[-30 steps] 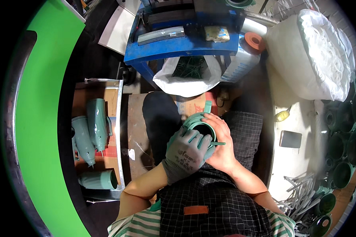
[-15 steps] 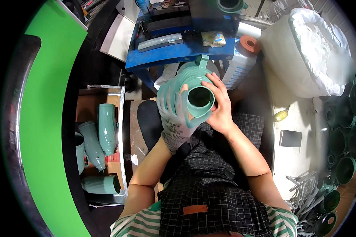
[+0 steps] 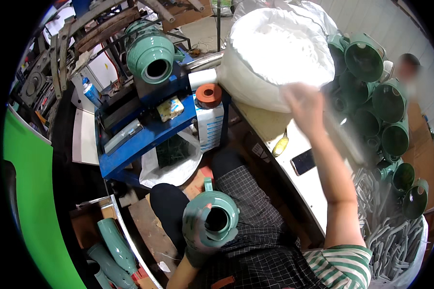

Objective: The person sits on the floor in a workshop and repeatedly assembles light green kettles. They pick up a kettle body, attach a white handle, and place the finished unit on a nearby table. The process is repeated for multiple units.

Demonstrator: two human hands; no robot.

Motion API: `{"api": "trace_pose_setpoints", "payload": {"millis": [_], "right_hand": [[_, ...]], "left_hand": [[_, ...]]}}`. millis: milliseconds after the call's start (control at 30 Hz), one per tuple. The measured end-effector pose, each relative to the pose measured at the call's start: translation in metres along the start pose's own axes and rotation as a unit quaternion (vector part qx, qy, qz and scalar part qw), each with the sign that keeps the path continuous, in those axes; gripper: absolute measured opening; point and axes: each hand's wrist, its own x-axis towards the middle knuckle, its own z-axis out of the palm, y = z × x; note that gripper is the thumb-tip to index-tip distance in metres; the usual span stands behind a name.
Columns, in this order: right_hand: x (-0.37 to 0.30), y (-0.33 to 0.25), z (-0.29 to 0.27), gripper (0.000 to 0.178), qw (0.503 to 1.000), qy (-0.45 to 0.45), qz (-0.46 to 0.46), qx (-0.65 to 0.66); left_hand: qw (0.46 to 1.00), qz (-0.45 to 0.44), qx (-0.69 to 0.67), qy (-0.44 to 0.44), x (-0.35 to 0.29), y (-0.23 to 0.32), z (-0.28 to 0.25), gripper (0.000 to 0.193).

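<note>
A green jug body (image 3: 211,198) with a handle and a dark round mouth rests low over my lap. My gloved left hand (image 3: 196,232) grips its left side. Out to the right, my bare right hand (image 3: 304,108) is at the front rim of a large white bag (image 3: 255,77) filled with white pieces. Motion smears its fingers, so I cannot see whether they hold anything. Below that hand, a yellow-handled tool (image 3: 280,146) and a phone (image 3: 303,162) lie on the white table (image 3: 301,188).
Another green jug (image 3: 152,53) stands over the blue bench (image 3: 149,139), near an orange tape roll (image 3: 209,95). Several green jug shells (image 3: 389,102) are stacked at right above grey strips (image 3: 395,245). Green cylinders (image 3: 116,245) lie in a box at lower left.
My right hand has left the jug and reached right to the white bag. My left hand has lowered the jug toward my lap. The view has turned to the right.
</note>
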Motion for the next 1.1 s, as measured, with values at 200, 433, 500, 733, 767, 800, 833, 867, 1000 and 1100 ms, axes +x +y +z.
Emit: {"api": "trace_pose_setpoints", "payload": {"millis": [200, 433, 500, 733, 767, 800, 833, 867, 1000, 1100], "right_hand": [[0.134, 0.081, 0.038, 0.014, 0.933, -0.038, 0.023, -0.357], [0.083, 0.014, 0.013, 0.017, 0.991, 0.109, -0.081, -0.013], [0.019, -0.058, 0.011, 0.019, 0.994, -0.108, -0.007, 0.032], [-0.089, -0.116, 0.055, 0.014, 0.924, -0.256, -0.177, 0.224], [-0.084, -0.110, 0.058, 0.019, 0.956, -0.122, -0.194, 0.185], [-0.086, -0.109, 0.060, 0.020, 0.952, -0.102, -0.247, 0.146], [-0.083, -0.108, 0.060, 0.022, 0.963, -0.069, -0.238, 0.108], [-0.088, -0.110, 0.059, 0.023, 0.933, -0.135, -0.314, 0.112], [-0.124, -0.120, 0.057, 0.016, 0.854, -0.350, -0.327, 0.204], [-0.144, -0.109, 0.061, 0.015, 0.880, -0.330, -0.294, 0.175]], "left_hand": [[0.999, -0.011, -0.002, 0.030, 0.005, 0.011, -0.003, 0.053], [0.997, -0.010, 0.053, 0.054, 0.022, 0.019, -0.018, 0.061], [0.998, 0.025, 0.038, 0.050, 0.025, 0.016, -0.015, 0.078], [0.991, 0.071, 0.085, 0.079, 0.003, -0.002, -0.008, 0.095], [0.988, 0.060, 0.112, 0.090, 0.000, -0.004, -0.007, 0.093], [0.984, 0.069, 0.161, 0.038, -0.002, -0.004, -0.008, 0.090], [0.976, 0.075, 0.206, -0.001, -0.001, -0.006, -0.007, 0.086], [0.976, 0.061, 0.208, -0.022, -0.002, -0.004, -0.008, 0.084], [0.999, -0.024, 0.023, -0.008, 0.006, -0.002, -0.013, 0.072], [0.998, -0.014, 0.046, -0.029, 0.010, -0.003, -0.022, 0.069]]}}
